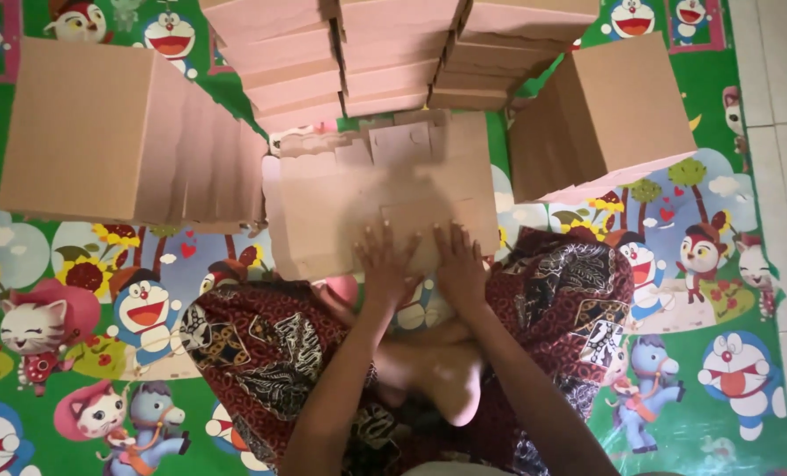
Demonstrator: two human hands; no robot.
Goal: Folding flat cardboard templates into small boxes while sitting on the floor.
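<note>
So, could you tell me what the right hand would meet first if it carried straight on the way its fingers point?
The right hand already presses the flat cardboard sheet; beyond that, probably the stacked cardboard pieces.

A green cartoon-printed play mat (76, 353) covers the floor — pale floor tiles (786, 159) show along the right edge.

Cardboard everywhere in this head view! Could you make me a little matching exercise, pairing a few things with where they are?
Things:
1. flat cardboard sheet
2. left stack of cardboard
3. right stack of cardboard
4. cartoon floor mat

Places:
A. under everything
B. picture's left side
C. under both hands (left hand, right hand)
D. picture's right side

Pairs: 1-C, 2-B, 3-D, 4-A
</note>
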